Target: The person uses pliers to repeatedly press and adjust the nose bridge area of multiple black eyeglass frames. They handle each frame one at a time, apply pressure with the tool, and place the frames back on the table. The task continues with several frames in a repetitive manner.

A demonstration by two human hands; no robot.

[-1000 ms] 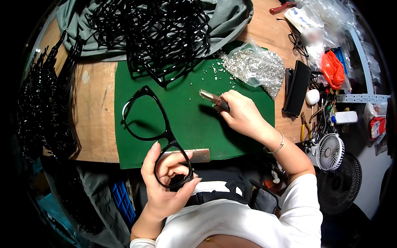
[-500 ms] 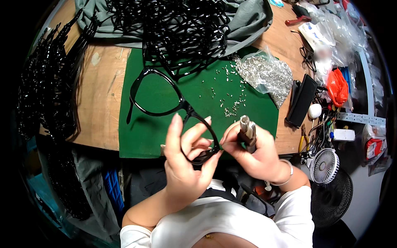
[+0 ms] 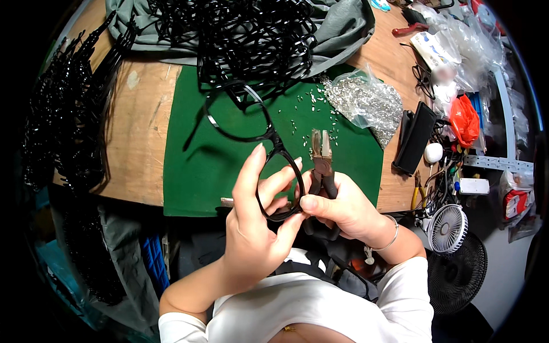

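My left hand (image 3: 251, 220) is closed on the rim of a black eyeglass frame (image 3: 239, 139), its fingers passing through and around the lower lens opening. The frame slants up and left above a green mat (image 3: 189, 191), with no lenses that I can make out. In my right hand (image 3: 338, 207) is a pair of pliers (image 3: 323, 166) with dark handles, jaws pointing away from me and slightly parted. My right thumb and fingertips meet the frame's right edge, close to my left fingertips. Whether they pinch a small part there is hidden.
A large heap of black eyeglass frames (image 3: 257, 43) lies on grey cloth at the back; more black pieces (image 3: 66, 120) are piled left. Tiny metal parts lie scattered beside a clear bag (image 3: 366, 100) of them. A black case (image 3: 416, 137) and white fan (image 3: 448, 228) stand right.
The pliers have swung upright in my right hand, jaws now pointing away over the mat. The eyeglass frame has turned and shifted right, and my right thumb has come to its edge.
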